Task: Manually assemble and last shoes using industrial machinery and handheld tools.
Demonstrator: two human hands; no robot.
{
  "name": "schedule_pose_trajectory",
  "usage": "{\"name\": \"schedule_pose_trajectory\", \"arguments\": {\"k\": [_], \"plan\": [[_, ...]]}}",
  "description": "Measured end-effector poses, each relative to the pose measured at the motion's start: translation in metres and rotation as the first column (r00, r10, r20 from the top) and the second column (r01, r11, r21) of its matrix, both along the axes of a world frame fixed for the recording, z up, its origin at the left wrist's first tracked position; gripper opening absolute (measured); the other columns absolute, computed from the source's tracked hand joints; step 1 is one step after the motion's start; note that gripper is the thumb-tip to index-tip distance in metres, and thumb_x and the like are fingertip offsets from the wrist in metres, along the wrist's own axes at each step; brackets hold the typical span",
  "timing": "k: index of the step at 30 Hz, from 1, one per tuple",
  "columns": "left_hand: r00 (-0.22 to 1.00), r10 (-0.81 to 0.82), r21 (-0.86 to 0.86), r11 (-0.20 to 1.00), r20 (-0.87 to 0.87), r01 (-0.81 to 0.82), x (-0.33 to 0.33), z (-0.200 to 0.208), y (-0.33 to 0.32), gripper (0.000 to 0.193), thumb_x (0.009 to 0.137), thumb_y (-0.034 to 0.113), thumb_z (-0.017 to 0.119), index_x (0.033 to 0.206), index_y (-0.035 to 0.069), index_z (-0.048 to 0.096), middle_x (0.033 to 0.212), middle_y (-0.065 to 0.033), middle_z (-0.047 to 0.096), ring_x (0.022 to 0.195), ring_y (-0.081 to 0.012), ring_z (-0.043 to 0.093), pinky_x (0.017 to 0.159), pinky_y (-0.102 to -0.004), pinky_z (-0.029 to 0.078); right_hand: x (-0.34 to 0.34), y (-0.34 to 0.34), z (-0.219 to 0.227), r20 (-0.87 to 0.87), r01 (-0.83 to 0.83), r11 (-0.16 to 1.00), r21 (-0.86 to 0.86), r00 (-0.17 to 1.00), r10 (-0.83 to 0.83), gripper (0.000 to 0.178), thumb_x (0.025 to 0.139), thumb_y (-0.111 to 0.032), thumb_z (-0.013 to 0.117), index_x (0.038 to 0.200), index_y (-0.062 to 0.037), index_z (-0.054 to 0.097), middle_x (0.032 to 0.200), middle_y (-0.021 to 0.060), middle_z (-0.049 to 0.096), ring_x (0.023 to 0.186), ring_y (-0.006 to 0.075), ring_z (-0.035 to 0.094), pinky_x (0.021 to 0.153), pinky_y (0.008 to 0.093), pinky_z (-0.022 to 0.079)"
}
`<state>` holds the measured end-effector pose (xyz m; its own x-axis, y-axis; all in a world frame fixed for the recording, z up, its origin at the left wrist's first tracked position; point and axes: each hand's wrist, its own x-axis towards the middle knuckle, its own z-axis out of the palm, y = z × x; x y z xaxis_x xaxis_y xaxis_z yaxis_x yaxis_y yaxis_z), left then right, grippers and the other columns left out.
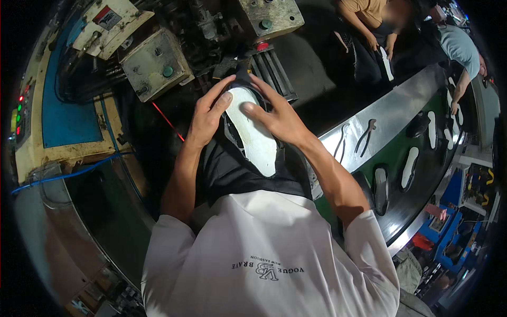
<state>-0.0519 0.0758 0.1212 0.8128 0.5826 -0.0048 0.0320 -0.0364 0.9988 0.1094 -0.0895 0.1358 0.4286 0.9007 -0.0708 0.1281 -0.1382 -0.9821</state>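
A black shoe upper on its last lies sole up over my lap, with a white insole board (252,134) facing me. My left hand (208,113) grips the toe end from the left, its thumb pressed on the board's edge. From the other side my right hand (277,116) wraps the forepart, thumb lying on the white board. Dark upper material (232,134) stands loose around the left side. Just beyond my fingertips is the dark metal head of a machine (232,68).
Machine control boxes (158,66) with green buttons stand ahead. To the right, a metal ledge (385,105) carries pincers (365,137); beside it a green conveyor (393,158) holds several shoe uppers with white soles (410,167). Two people work at the far right. A blue hose (79,171) crosses at left.
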Motion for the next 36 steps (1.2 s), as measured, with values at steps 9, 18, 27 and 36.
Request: {"name": "schedule_pose_trajectory", "arguments": {"k": [9, 18, 27, 36], "plan": [[0.998, 0.053, 0.440, 0.897, -0.035, -0.032, -0.002, 0.013, 0.006, 0.039, 0.110, 0.021, 0.068, 0.141, -0.002, 0.070, 0.132, -0.0223, 0.077, 0.120, -0.0310, 0.075, 0.103, -0.0373, 0.056, 0.017, 0.024, 0.012, 0.120, -0.019, 1.000, 0.019, 0.993, 0.017, 0.045, 0.107, -0.030, 0.075, 0.143, -0.0031, 0.073, 0.116, 0.0089, 0.080, 0.101, 0.0120, 0.068, 0.091, 0.0296, 0.055], [0.976, 0.190, 0.592, 0.777, 0.107, -0.216, 0.009, 0.012, -0.008, 0.025, 0.111, 0.015, 0.061, 0.120, -0.005, 0.074, 0.110, -0.0244, 0.078, 0.100, -0.0434, 0.078, 0.087, -0.0431, 0.061, 0.014, 0.035, 0.020, 0.035, 0.126, 0.992, -0.019, 0.991, -0.126, 0.038, 0.108, -0.030, 0.074, 0.121, 0.0052, 0.081, 0.093, 0.0073, 0.080, 0.084, 0.0073, 0.065, 0.075, 0.0274, 0.055], [0.995, 0.093, 0.371, 0.924, 0.021, -0.094, 0.001, 0.005, -0.009, 0.041, 0.113, 0.024, 0.059, 0.145, -0.001, 0.066, 0.132, -0.0210, 0.071, 0.127, -0.0340, 0.068, 0.112, -0.0410, 0.049, -0.001, 0.004, -0.004, 0.058, -0.028, 0.998, -0.048, 0.998, 0.031, 0.075, 0.104, -0.040, 0.077, 0.162, 0.0010, 0.051, 0.152, 0.0247, 0.064, 0.143, 0.0311, 0.059, 0.119, 0.0412, 0.045], [0.997, -0.070, 0.011, 0.997, -0.028, 0.070, 0.001, 0.007, -0.006, 0.053, 0.110, 0.032, 0.062, 0.152, 0.000, 0.061, 0.148, -0.0176, 0.065, 0.134, -0.0252, 0.061, 0.117, -0.0397, 0.044, -0.009, 0.008, -0.004, 0.122, 0.034, 0.999, 0.017, 0.992, -0.035, 0.072, 0.099, -0.032, 0.083, 0.157, 0.0020, 0.057, 0.145, 0.0258, 0.067, 0.136, 0.0347, 0.061, 0.118, 0.0438, 0.044]]}}
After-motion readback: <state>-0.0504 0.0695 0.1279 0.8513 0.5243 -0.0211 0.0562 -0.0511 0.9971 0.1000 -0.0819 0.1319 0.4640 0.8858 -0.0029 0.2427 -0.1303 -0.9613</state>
